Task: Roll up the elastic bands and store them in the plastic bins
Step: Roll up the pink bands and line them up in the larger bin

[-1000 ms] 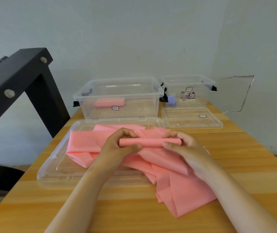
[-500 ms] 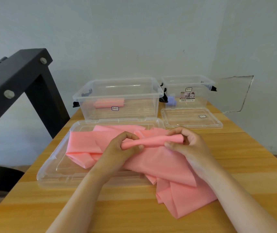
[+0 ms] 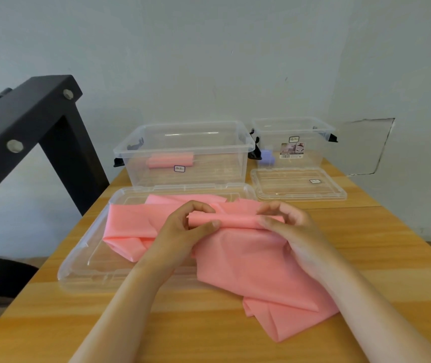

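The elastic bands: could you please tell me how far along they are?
Done: one pink roll lies in the large bin, a purple roll in the small bin. In hand: left hand and right hand grip the rolled end of a pink band. Left: most of it lies loose.

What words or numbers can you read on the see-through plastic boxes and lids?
Nothing is readable.
Oval sticker on the large clear plastic bin: too blurred.
Top sticker and picture label on the small clear plastic bin: too small.
Lid sticker on the small clear plastic lid: too blurred.
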Demonstrator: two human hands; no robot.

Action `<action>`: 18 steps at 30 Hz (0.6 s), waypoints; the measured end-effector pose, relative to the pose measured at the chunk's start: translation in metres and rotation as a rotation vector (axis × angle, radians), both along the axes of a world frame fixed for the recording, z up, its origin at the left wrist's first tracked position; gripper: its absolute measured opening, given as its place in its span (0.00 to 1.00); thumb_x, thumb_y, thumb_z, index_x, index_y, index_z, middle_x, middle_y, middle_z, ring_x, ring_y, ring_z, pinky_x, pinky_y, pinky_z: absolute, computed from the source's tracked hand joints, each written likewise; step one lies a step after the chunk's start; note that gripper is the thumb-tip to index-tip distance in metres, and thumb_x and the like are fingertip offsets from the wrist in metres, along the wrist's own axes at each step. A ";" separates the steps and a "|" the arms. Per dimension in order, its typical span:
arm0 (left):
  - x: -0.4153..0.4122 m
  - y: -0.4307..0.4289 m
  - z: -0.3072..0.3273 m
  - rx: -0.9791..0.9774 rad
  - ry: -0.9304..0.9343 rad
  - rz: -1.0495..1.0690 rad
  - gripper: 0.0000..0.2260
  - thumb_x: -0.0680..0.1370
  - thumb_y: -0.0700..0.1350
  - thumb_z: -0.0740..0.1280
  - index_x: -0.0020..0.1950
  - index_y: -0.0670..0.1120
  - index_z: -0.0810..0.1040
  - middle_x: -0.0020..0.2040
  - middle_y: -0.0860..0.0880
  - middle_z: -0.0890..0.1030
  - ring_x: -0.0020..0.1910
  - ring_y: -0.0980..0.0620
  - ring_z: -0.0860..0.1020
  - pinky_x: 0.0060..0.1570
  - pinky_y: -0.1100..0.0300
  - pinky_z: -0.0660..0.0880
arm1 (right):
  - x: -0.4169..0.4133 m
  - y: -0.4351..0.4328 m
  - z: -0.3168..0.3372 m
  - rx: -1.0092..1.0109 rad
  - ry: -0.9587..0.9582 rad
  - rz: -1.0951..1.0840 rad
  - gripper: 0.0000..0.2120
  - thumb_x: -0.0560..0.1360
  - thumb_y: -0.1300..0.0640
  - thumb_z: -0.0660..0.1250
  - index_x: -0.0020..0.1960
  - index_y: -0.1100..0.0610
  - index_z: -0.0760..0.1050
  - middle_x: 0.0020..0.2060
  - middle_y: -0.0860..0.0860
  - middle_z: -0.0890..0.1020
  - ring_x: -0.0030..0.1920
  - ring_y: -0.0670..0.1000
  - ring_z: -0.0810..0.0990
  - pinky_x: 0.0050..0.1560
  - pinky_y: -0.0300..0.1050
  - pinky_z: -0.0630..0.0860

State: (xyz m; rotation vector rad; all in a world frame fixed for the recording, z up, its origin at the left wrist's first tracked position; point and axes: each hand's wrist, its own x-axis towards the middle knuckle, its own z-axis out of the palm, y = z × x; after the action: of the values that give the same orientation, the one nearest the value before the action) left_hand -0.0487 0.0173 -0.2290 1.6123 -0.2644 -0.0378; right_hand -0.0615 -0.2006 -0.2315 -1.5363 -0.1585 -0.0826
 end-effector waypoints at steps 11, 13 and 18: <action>0.001 -0.004 -0.005 0.152 -0.016 0.053 0.09 0.75 0.46 0.71 0.54 0.52 0.77 0.41 0.56 0.78 0.35 0.62 0.74 0.32 0.71 0.68 | 0.002 -0.003 -0.001 -0.016 0.050 -0.075 0.06 0.70 0.63 0.73 0.43 0.53 0.81 0.43 0.49 0.84 0.45 0.48 0.80 0.50 0.43 0.73; 0.001 -0.004 -0.004 0.149 0.011 0.049 0.09 0.76 0.49 0.70 0.55 0.52 0.77 0.50 0.53 0.81 0.43 0.60 0.78 0.37 0.71 0.71 | 0.001 -0.003 0.000 -0.011 0.030 -0.056 0.09 0.70 0.67 0.73 0.42 0.53 0.81 0.47 0.50 0.85 0.48 0.47 0.81 0.50 0.41 0.73; 0.002 -0.004 -0.004 0.100 -0.046 0.069 0.07 0.74 0.40 0.72 0.50 0.46 0.78 0.45 0.55 0.81 0.41 0.60 0.77 0.40 0.72 0.71 | 0.002 -0.002 -0.001 -0.024 0.021 -0.031 0.10 0.69 0.66 0.73 0.43 0.51 0.80 0.49 0.50 0.84 0.50 0.47 0.81 0.49 0.40 0.72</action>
State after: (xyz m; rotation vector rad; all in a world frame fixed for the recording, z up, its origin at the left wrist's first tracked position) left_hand -0.0468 0.0138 -0.2326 1.7217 -0.2458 0.0393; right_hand -0.0598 -0.2023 -0.2328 -1.5631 -0.1198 -0.0896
